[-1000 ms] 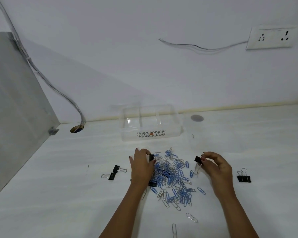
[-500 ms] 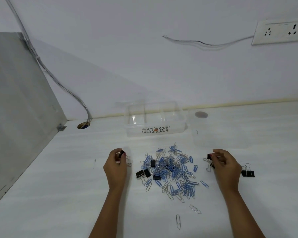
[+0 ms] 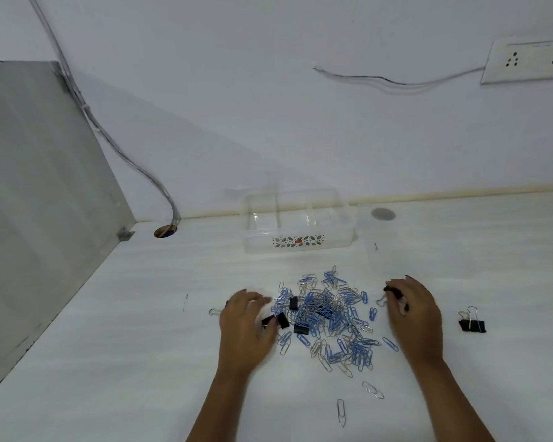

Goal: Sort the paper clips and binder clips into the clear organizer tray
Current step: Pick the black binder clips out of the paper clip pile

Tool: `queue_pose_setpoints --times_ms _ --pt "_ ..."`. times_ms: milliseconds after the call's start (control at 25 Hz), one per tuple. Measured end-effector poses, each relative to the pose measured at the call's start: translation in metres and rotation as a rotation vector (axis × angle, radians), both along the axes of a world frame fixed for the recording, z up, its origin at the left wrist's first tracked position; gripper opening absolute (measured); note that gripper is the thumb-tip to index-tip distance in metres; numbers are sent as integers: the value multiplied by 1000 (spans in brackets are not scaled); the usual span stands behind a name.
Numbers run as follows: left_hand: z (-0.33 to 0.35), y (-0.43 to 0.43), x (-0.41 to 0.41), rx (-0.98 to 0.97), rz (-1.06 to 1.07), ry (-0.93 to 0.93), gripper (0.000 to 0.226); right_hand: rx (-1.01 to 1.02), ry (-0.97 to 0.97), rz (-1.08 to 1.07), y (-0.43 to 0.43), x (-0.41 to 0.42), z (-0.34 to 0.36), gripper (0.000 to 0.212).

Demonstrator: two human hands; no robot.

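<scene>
White worktop (image 3: 141, 362); clear organizer tray (image 3: 297, 242) at far centre; mixed pile of paper clips (image 3: 329, 317) with black binder clips (image 3: 301, 328) near centre; two stray silver clips (image 3: 341, 411) nearer; lone binder clip (image 3: 472, 323) right; cable hole (image 3: 165, 231) far left.
</scene>
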State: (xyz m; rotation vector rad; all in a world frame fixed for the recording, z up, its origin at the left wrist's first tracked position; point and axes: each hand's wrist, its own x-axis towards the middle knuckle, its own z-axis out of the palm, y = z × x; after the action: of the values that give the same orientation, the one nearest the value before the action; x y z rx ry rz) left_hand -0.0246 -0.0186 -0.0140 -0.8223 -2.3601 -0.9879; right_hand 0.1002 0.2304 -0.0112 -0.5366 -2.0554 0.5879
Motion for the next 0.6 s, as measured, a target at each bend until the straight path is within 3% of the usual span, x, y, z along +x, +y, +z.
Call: queue_pose_setpoints --times_ms 120,280,480,600 --pt "-6 4 7 -202 -18 -5 28 121 -89 228 -36 -14 1 19" --pt "-5 1 6 -92 51 -144 22 332 -246 573 -82 -36 -10 30" --pt "1 0 5 15 -29 -177 24 399 -246 565 -89 -48 -12 17" --pt "1 -2 5 131 -61 -204 21 292 -224 559 -85 -46 -12 18"
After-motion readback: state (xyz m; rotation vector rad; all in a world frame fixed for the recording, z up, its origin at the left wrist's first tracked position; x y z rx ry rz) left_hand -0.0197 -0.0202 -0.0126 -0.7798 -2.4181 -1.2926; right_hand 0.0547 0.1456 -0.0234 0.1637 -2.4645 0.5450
